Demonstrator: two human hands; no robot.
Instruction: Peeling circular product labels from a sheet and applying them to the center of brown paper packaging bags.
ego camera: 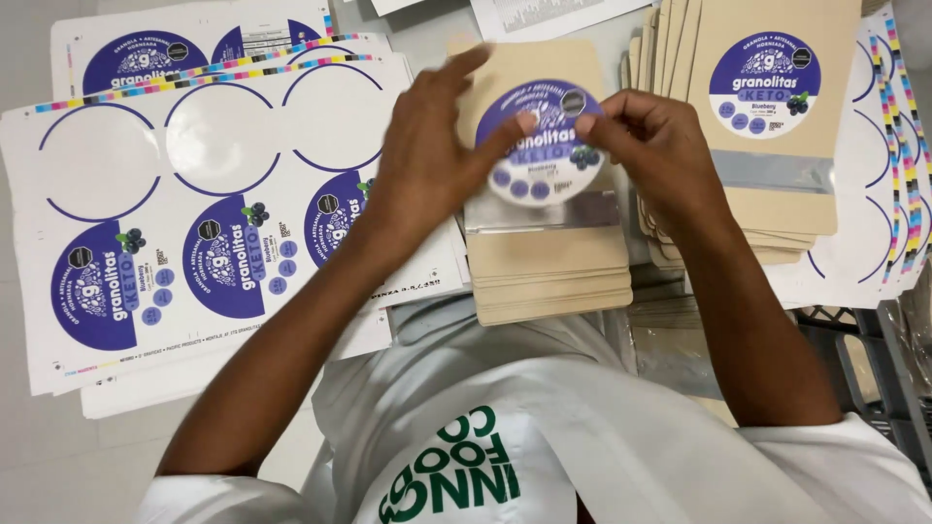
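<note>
Purple-and-white round paper sticker (542, 146) lay pinched at its upper edge between both hands, over the top tan kraft pouch (549, 247) of a stack. Left hand (432, 155) gripped its left rim, fingers spread; right hand (650, 146) gripped its right rim. Well left: white backing sheet (194, 209) with peeled circles.

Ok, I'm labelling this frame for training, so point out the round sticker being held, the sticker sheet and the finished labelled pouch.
round sticker (544, 146): head view, its purple and white face between the fingers.
sticker sheet (209, 146): head view, an empty peeled circle on the backing.
labelled pouch (777, 199): head view, bare tan paper below its label.
</note>
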